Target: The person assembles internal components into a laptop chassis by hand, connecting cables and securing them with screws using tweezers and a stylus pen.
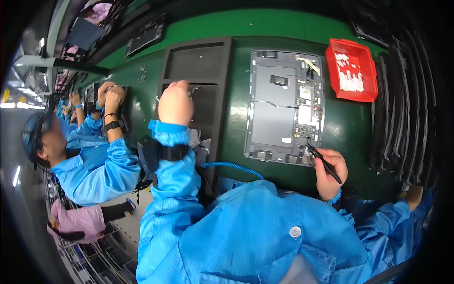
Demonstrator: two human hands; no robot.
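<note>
A grey laptop casing (274, 109) lies on the green bench in front of me, its circuit board (306, 111) exposed along the right side. At the casing's lower right corner, my right hand (331, 173) is closed around black tweezers (328, 169), their tip over the board. My left hand (176, 105) is raised over a black foam tray (224, 90) left of the casing. Its fingers curl away from view, so what they hold, if anything, is hidden. Small metal parts (201, 149) lie in the tray by my left wrist.
A red bin (354, 71) of small white pieces stands at the back right. Beside it, several long black trays (402, 118) are lined up. A blue coiled cord (236, 165) runs from my left wrist area toward my body. A co-worker in blue (90, 161) works at my left.
</note>
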